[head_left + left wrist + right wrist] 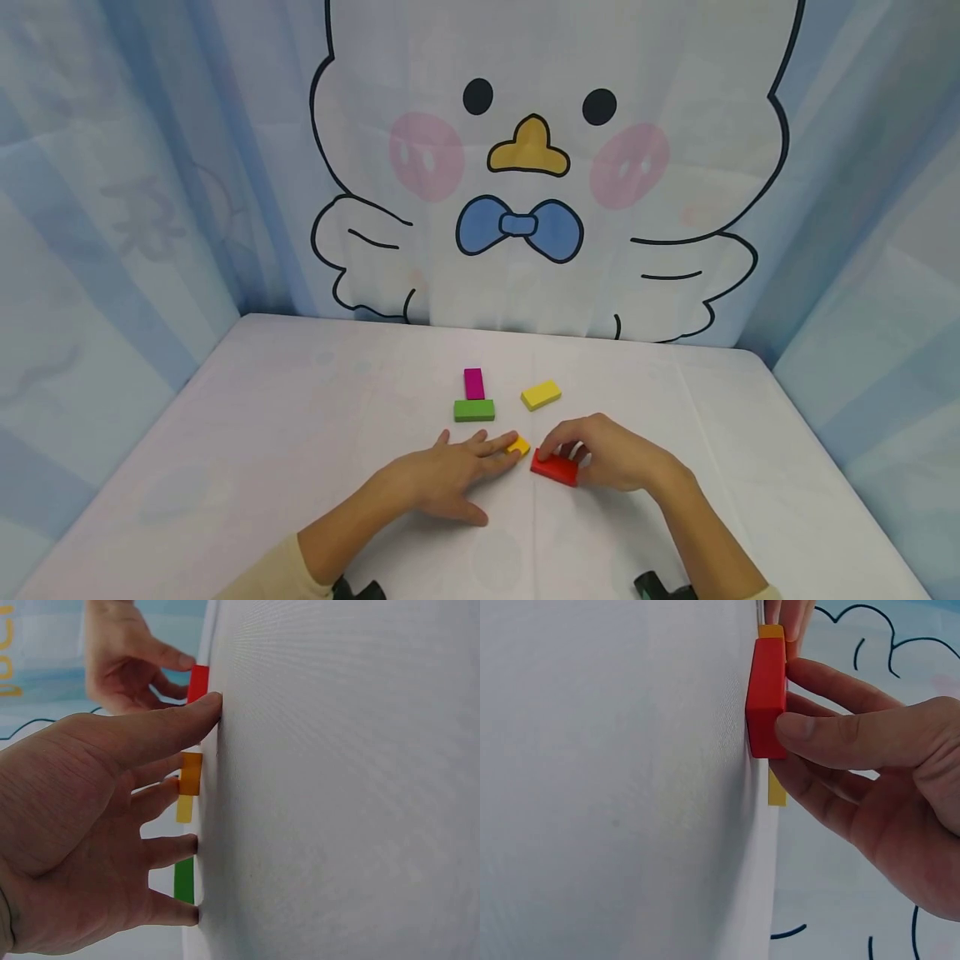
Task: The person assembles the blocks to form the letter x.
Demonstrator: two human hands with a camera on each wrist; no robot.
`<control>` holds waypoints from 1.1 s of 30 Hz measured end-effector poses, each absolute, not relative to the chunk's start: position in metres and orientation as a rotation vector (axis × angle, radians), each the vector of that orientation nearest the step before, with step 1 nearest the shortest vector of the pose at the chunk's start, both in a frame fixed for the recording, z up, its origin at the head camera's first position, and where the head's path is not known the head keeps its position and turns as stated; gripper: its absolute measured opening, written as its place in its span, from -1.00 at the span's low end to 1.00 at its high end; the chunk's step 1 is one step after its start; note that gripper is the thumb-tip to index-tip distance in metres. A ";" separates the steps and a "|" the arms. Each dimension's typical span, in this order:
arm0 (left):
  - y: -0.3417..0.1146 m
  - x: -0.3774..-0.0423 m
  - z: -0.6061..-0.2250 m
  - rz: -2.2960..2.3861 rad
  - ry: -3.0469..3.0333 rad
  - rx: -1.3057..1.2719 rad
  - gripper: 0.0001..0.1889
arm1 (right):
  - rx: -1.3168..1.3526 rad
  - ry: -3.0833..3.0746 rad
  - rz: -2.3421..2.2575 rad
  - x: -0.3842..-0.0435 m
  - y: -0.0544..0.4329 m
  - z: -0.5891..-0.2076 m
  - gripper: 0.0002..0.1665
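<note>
My right hand (621, 454) pinches a red block (554, 468) between thumb and fingers, low over the table. In the right wrist view the thumb lies against one end of the red block (766, 697). My left hand (448, 473) is spread flat with straight fingers, its fingertips at a small orange block (521, 447) just left of the red one. The left wrist view shows the orange block (190, 774) beside the fingers, with the thumb tip near the tabletop.
Beyond the hands a green block (474, 411) lies crosswise, with a magenta block (474, 383) lengthwise behind it. A yellow block (541, 395) lies at an angle to their right. The white table (337, 375) ends at a curtain (525, 287) printed with a cartoon bird.
</note>
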State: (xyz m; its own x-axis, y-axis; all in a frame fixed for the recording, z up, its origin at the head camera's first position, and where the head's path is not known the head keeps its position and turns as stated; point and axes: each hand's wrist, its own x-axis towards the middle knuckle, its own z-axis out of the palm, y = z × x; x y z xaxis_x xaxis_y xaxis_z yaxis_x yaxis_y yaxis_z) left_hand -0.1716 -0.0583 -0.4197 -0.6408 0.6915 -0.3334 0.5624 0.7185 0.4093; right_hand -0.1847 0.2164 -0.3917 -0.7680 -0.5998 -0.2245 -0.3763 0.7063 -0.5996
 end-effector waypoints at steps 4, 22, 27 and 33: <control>-0.058 -0.172 -0.420 0.369 2.452 0.961 -0.06 | -0.798 2.498 -0.768 -0.186 0.215 -0.393 -0.44; -0.058 -0.170 -0.417 0.370 2.458 0.957 -0.09 | -0.737 2.497 -0.766 -0.186 0.207 -0.398 -0.48; -0.058 -0.170 -0.417 0.364 2.462 0.956 -0.09 | -0.706 2.506 -0.750 -0.185 0.206 -0.397 -0.48; -0.057 -0.169 -0.415 0.358 2.465 0.944 -0.10 | -0.683 2.519 -0.740 -0.183 0.203 -0.397 -0.49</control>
